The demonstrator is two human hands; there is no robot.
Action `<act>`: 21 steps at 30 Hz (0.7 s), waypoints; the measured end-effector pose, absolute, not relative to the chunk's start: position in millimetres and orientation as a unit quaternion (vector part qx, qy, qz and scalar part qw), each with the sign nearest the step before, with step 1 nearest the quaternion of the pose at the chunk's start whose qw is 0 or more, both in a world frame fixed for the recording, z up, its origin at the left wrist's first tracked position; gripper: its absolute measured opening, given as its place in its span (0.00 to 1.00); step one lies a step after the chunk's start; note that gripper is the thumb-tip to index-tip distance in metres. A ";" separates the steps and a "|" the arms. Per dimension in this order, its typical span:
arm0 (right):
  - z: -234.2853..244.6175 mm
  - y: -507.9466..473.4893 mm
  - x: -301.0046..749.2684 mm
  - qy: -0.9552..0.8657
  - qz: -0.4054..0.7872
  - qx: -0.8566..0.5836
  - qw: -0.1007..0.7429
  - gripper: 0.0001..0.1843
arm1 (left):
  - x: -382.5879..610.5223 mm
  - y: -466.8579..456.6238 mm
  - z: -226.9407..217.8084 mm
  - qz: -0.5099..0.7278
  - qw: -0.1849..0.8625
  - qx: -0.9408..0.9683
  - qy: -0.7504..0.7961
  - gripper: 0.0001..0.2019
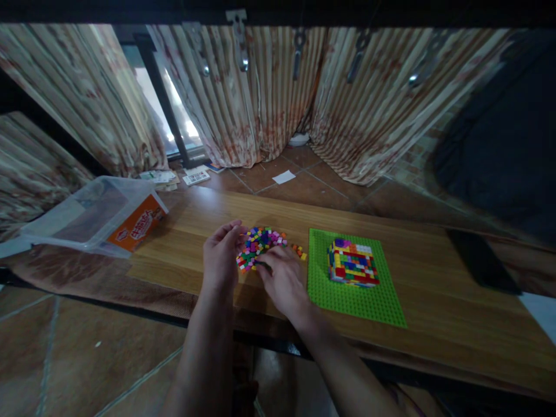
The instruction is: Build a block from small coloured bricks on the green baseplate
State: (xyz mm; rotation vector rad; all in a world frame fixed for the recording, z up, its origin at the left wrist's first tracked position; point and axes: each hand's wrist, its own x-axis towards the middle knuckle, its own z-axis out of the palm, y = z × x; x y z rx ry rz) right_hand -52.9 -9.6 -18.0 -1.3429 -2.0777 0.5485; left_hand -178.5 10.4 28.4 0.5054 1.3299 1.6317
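Note:
A heap of small multicoloured toy bricks lies on the wooden table. At its left edge is my left hand, fingers curled toward the thumb; whatever they pinch, if anything, is too small to make out. My right hand reaches down into the near side of the heap, fingers bent and closed together among the bricks, with their tips partly hidden. To the right, a green studded baseplate carries a boxy brick build with walls of red, yellow, white and blue; neither hand touches it.
A clear plastic bin with an orange label stands at the table's left end. On the right lies a dark flat object beside white paper. Striped curtains hang behind the wooden table.

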 end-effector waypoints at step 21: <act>-22.9 7.6 -11.5 -0.726 0.162 -0.588 0.317 0.17 | -180.3 7.7 27.4 0.667 0.473 0.203 0.538 0.14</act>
